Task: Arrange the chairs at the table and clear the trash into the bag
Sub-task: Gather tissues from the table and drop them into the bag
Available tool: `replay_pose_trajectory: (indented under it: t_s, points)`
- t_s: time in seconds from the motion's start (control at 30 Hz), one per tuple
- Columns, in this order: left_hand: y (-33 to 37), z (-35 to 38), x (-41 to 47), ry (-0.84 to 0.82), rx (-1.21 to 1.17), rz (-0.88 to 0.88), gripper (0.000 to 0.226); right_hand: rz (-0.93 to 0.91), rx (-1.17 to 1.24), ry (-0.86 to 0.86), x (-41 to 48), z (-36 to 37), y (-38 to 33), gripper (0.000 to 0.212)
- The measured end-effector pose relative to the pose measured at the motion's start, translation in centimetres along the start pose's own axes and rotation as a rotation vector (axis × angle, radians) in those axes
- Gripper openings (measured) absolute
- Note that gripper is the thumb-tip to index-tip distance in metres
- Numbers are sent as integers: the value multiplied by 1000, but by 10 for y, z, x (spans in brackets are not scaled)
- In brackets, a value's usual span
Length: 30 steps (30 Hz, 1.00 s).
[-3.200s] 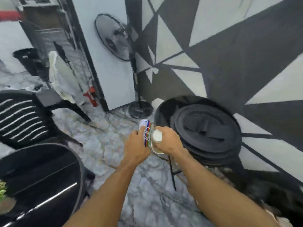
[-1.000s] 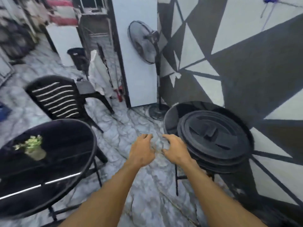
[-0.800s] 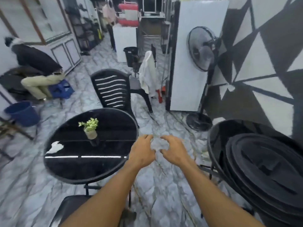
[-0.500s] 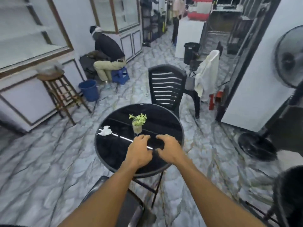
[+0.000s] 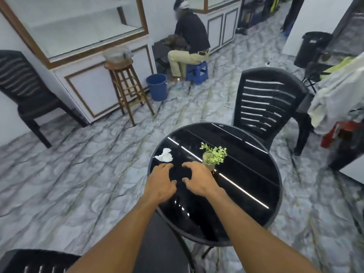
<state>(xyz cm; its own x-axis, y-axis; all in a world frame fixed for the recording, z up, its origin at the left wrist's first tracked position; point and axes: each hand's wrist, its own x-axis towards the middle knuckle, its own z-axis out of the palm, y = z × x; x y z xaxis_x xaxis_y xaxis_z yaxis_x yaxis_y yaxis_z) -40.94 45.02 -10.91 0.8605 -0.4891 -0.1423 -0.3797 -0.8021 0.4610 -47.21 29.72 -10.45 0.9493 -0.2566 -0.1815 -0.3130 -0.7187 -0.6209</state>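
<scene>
Gleaming round black table (image 5: 248,166), crumpled tissue (image 5: 164,155)

A round, glossy black glass table (image 5: 246,198) stands on the grey marbled floor (image 5: 78,174). On it lie a crumpled white tissue (image 5: 164,155) and a small potted green plant (image 5: 212,155).

A tissue (image 5: 164,155) (white, crumpled) is lying on the round, glossy black table (image 5: 246,158) in front of me, close to its left edge. A black slatted chair (image 5: 267,107) is standing upright at the table's far side with its back nearest the tabletop, while a second chair (image 5: 23,89), also black, is standing well apart by the cabinet on the left.
</scene>
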Motion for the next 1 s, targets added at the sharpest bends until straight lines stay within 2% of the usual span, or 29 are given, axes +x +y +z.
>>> replay_pose_trajectory:
  t_s: [0.2, 0.33, 0.4, 0.5, 0.67, 0.73, 1.0]
  points:
    - [-61, 0, 76, -46, -19, -25, 54, 53, -16, -54, 93, 35, -7, 60]
    - [-92, 12, 130, -72, -13, -37, 57, 89, 1, -71, 153, 65, -11, 58]
    - [-104, 21, 151, -100, -27, -40, 64, 87, 4, -86, 173, 78, -11, 63]
    - [-113, 34, 172, -155, -31, 17, 65, 98, -16, -94, 190, 96, -6, 65]
    - [-120, 51, 177, -170, -9, 95, 24, 202, -9, -106, 184, 111, 9, 32]
    - [-118, 55, 172, -175, -11, 124, 19, 234, 45, -59, 173, 108, 11, 24]
    - [-55, 47, 119, -162, -158, 262, 14, 219, 201, 136, 89, 58, 20, 18]
